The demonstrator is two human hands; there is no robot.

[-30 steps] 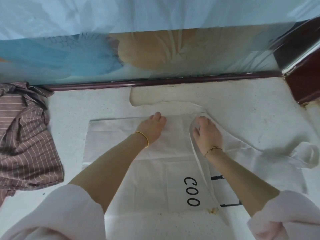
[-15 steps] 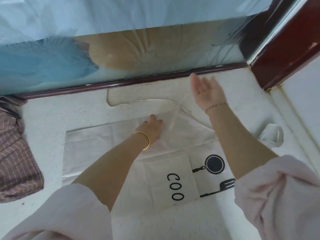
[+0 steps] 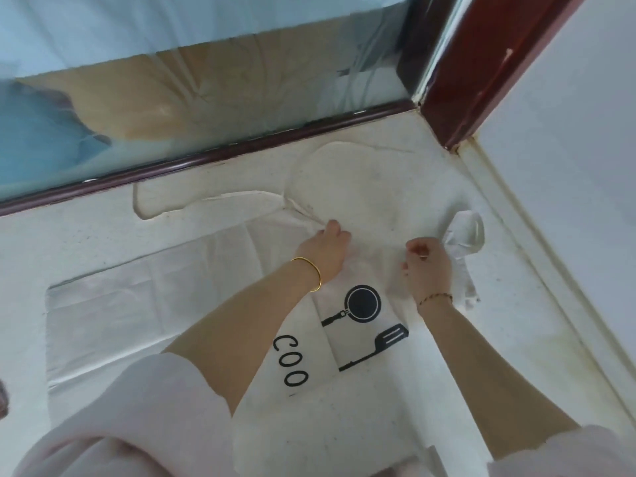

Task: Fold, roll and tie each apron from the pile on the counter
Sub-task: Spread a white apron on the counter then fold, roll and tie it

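A white apron [image 3: 144, 315] with a black pan, spatula and "COO" print lies spread flat on the pale counter [image 3: 69, 235]. Its neck strap [image 3: 292, 177] loops toward the back rail. My left hand [image 3: 325, 251], wearing a gold bangle, presses down on the apron's upper middle, fingertips on a fold near the strap's base. Beside the print, my right hand [image 3: 428, 270] is curled and grips a bunched white waist tie [image 3: 464, 232], which trails to the right of that hand.
A dark red rail [image 3: 206, 156] and a plastic-covered panel run along the counter's back. A red post [image 3: 481, 63] and a white wall close off the right corner. At the far left edge shows a sliver of dark cloth [image 3: 2, 397].
My right hand came back from the far strap area and closed on the tie at the right. The view swung right, so the striped pile left the frame. My left hand stays on the apron.
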